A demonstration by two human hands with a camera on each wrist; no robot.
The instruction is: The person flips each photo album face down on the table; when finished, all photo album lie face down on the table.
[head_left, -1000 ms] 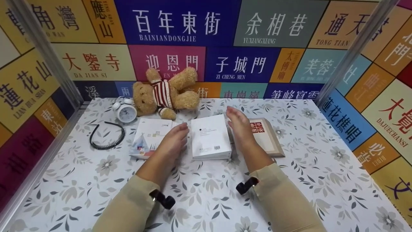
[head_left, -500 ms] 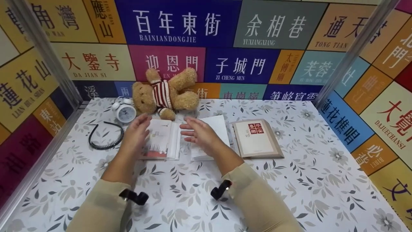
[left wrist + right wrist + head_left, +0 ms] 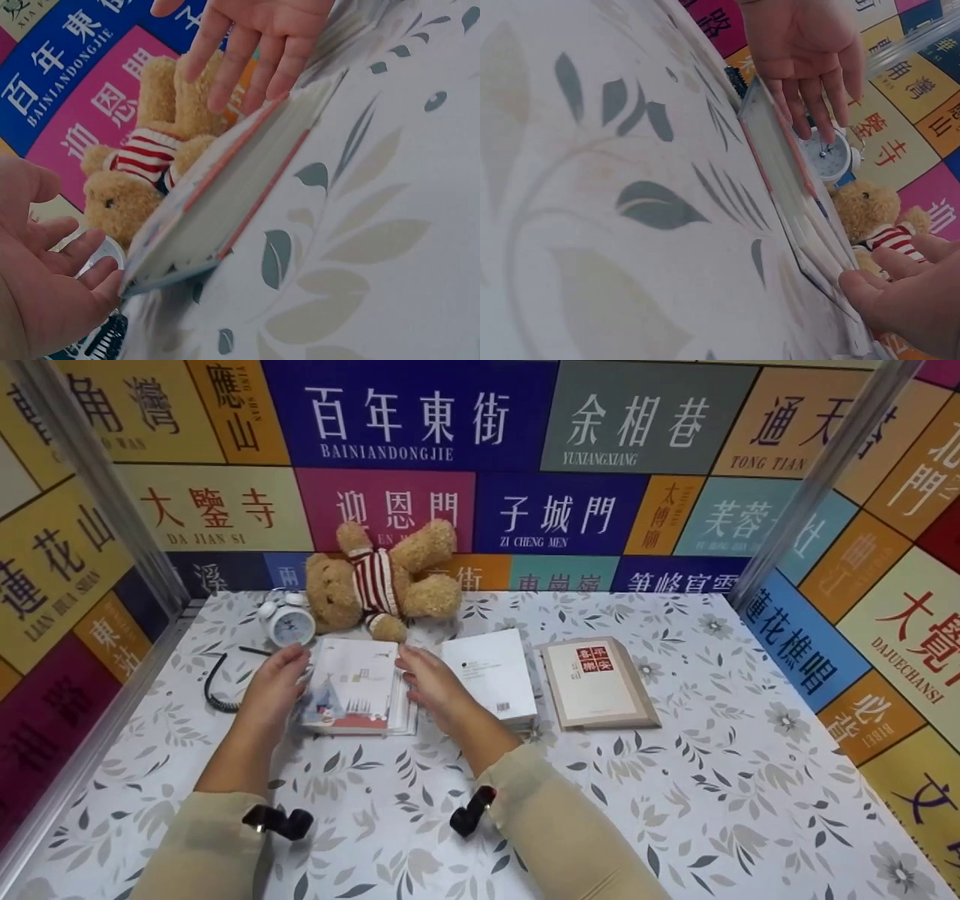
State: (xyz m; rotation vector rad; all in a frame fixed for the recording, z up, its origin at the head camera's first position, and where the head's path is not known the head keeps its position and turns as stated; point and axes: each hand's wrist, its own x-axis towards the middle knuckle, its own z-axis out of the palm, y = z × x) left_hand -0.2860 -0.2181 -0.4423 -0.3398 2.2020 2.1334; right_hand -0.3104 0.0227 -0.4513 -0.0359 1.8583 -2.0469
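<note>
Beige long sleeves (image 3: 562, 817), small black wrist-mounted cameras (image 3: 471, 812), bare hands.

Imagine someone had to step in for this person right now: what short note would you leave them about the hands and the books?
Left hand: open, fingers straight against the left edge of the illustrated book.
Right hand: open, at that book's right edge.
The illustrated book lies flat on the floral table, leftmost of three. The white book lies in the middle and the tan book on the right, both untouched.
Done: three books lie in a row.
Left, probably: squaring up the illustrated book between both hands.
</note>
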